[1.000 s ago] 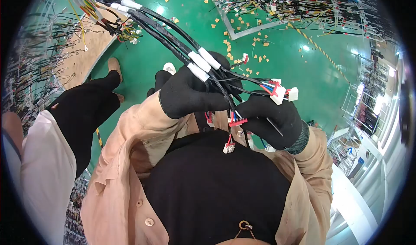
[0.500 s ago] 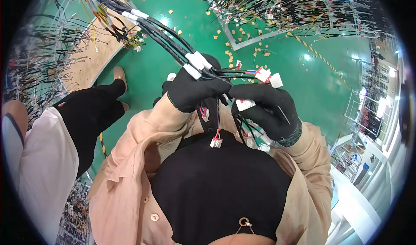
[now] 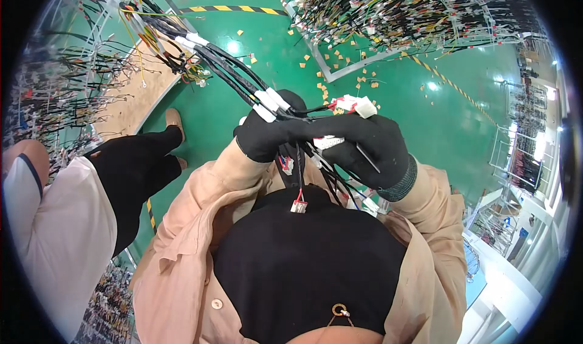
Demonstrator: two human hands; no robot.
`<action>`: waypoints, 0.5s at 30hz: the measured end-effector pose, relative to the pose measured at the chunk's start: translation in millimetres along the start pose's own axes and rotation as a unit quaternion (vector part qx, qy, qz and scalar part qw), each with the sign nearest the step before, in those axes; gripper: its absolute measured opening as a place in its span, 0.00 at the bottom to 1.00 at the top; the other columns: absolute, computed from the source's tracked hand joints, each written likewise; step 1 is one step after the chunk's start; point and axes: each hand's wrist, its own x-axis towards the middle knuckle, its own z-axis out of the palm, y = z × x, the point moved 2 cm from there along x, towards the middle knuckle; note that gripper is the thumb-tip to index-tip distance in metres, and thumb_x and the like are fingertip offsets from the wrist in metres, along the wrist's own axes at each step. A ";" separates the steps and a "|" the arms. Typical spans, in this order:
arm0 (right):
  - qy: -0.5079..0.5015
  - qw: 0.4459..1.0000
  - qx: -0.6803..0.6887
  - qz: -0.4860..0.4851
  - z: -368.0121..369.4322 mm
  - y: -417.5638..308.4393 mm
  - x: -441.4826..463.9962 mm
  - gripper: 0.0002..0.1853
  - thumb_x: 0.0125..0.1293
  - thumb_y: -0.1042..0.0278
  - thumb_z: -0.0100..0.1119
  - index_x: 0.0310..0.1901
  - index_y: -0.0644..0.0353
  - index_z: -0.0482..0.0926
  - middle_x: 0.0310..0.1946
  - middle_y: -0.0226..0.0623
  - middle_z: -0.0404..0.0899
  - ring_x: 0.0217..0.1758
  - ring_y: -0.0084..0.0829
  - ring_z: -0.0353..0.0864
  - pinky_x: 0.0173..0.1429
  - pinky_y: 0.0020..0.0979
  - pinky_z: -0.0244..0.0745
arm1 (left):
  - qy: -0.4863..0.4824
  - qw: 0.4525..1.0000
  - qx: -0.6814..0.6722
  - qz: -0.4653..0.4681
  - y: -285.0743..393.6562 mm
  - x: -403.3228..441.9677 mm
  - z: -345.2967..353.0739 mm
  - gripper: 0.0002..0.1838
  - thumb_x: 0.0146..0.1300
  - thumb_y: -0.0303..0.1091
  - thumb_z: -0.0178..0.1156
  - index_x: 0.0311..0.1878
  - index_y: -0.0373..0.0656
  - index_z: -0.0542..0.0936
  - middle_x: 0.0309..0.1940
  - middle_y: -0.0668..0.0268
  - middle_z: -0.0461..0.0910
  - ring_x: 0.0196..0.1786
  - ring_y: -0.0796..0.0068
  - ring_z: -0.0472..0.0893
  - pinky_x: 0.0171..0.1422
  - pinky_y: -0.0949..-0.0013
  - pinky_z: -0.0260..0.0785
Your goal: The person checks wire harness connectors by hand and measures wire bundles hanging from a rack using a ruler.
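Observation:
Black-gloved, my left hand (image 3: 267, 134) is closed round a bundle of black cables (image 3: 234, 70) with white sleeves (image 3: 271, 104). My right hand (image 3: 370, 149), also gloved, is closed on a white connector (image 3: 328, 142) and reaches over the wires toward my left fingers. A thin metal-like stick (image 3: 368, 158) lies against the right glove. White and red connectors (image 3: 355, 105) stick out above that hand. A small white connector (image 3: 299, 206) hangs on red wires below, and another (image 3: 285, 164) hangs beneath my left hand. Several thin wires drop under my right hand.
Another person (image 3: 73, 222) stands close on the left beside a wooden board (image 3: 136, 89). Dense racks of cables hang at the left and at the upper right (image 3: 413, 16). Paper scraps (image 3: 325, 87) lie on the green floor (image 3: 243, 37). A white table (image 3: 504, 271) stands at the right.
My right hand has moved left, up against my left hand, and the white connector has moved left with it. The upper connectors have shifted left too. The view has moved slightly.

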 end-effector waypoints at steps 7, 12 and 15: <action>0.051 0.977 0.064 0.197 -17.9 -20.8 -23.8 0.16 0.53 0.77 0.55 0.45 0.61 0.73 0.28 0.39 0.77 0.29 0.23 0.78 0.32 0.27 0.70 | 0.041 0.998 0.042 -0.039 9.7 9.7 4.8 0.07 0.48 0.31 0.58 0.26 0.37 0.74 0.20 0.64 0.75 0.22 0.79 0.74 0.28 0.77 0.64; -0.080 0.974 -0.086 0.193 14.1 0.4 -6.3 0.11 0.54 0.60 0.54 0.33 0.57 0.75 0.24 0.40 0.77 0.28 0.37 0.78 0.32 0.32 0.71 | 0.074 0.997 0.026 -0.007 -3.7 19.1 17.1 0.09 0.47 0.32 0.61 0.25 0.37 0.73 0.18 0.66 0.75 0.21 0.78 0.73 0.26 0.76 0.64; -0.203 0.916 -0.261 0.226 33.2 17.5 -5.0 0.13 0.53 0.59 0.54 0.36 0.57 0.75 0.23 0.41 0.76 0.28 0.38 0.77 0.31 0.34 0.70 | 0.098 0.995 0.009 -0.012 -10.9 22.6 12.2 0.10 0.45 0.32 0.63 0.26 0.38 0.73 0.19 0.66 0.75 0.20 0.79 0.73 0.23 0.75 0.63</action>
